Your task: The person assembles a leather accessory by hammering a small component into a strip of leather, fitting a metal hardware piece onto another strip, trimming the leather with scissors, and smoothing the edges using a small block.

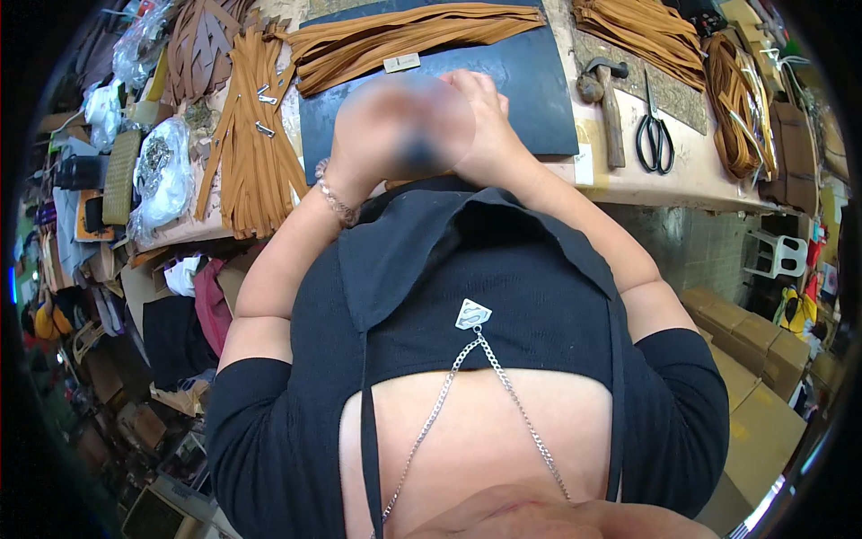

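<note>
My left hand [356,151] and my right hand [492,128] are raised close together over the near part of a dark blue-grey board [541,94]. A blurred patch covers the space between them, so most of the left fingers and whatever lies there are hidden. The fingers of my right hand show partly and are curled inward, toward the patch. Just beyond the hands, a bundle of tan zipper strips [417,38] lies across the board. A small pale tag or block [401,64] rests by the bundle's near edge.
On the left hang more tan zipper strips [256,148] with loose metal zipper pulls [266,97], beside a plastic bag [163,175]. To the right lie a hammer [613,121], black-handled scissors [655,144], another strip bundle [642,40] and a coiled bundle [732,112]. Cardboard boxes [750,337] stand below.
</note>
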